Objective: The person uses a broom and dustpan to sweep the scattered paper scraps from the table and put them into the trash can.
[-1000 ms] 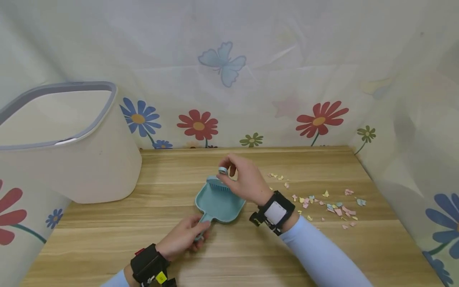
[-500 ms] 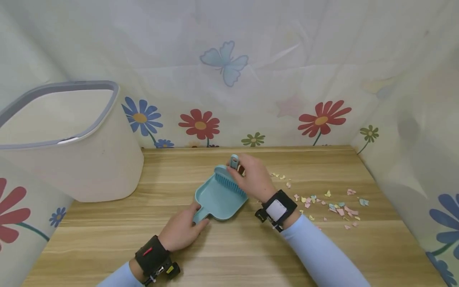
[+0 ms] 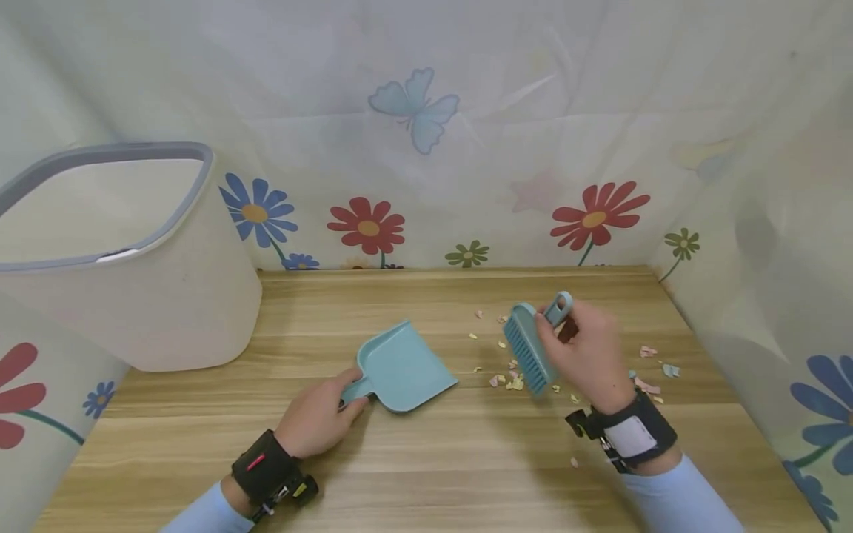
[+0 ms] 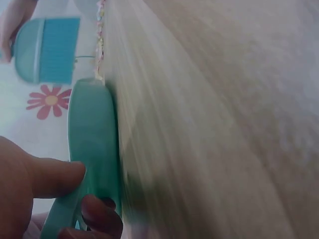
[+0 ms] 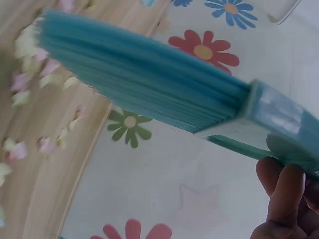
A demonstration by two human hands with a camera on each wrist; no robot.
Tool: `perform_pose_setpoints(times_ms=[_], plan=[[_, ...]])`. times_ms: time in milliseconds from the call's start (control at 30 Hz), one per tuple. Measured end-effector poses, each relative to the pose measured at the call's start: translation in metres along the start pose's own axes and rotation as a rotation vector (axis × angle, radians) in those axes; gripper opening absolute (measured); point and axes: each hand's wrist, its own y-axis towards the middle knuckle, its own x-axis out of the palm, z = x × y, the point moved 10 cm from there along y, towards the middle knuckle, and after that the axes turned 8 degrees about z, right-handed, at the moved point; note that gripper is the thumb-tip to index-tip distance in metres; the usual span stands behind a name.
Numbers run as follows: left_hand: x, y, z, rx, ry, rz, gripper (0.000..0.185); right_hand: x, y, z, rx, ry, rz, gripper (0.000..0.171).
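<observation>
My left hand (image 3: 320, 414) grips the handle of a teal dustpan (image 3: 403, 370), whose straight front edge faces right. In the left wrist view the dustpan (image 4: 92, 134) is seen edge-on, low over the wood, with thumb and fingers around its handle. My right hand (image 3: 593, 355) holds a small teal hand brush (image 3: 529, 348) by its looped handle. The bristles hang down over scattered paper scraps (image 3: 513, 381) in pink, yellow and blue. From the right wrist, the brush's long bristles (image 5: 144, 69) point toward the scraps, and the fingers pinch near its back.
A large white bin (image 3: 193, 311) with a grey rim stands at the left on the wooden table (image 3: 426, 481). More scraps (image 3: 646, 385) lie right of the brush. A flower-printed sheet (image 3: 426, 185) hangs along the back and sides.
The brush has come off the dustpan and moved right with my right hand to the scraps. Some scraps have shifted left. The dustpan has turned so its edge faces right.
</observation>
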Motion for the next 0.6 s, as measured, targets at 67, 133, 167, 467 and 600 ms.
perform_pose_setpoints(times_ms=[67,133,167,467,600], plan=[[-0.002,-0.001,0.001,0.01,-0.003,-0.007,0.05,-0.009,-0.01,0.002,-0.019,-0.041,0.0,0.008],[-0.004,-0.002,0.001,0.026,0.0,-0.011,0.049,-0.013,-0.019,0.0,-0.055,-0.077,-0.003,0.01],[-0.005,-0.002,0.002,0.037,0.003,-0.011,0.048,-0.014,-0.023,-0.001,-0.074,-0.096,-0.005,0.01],[-0.005,-0.004,0.01,0.133,0.003,-0.02,0.043,0.008,-0.041,-0.017,-0.154,-0.126,-0.039,0.015],[-0.004,-0.005,0.016,0.172,-0.028,-0.021,0.043,0.024,-0.039,-0.029,-0.174,-0.12,-0.052,0.02]])
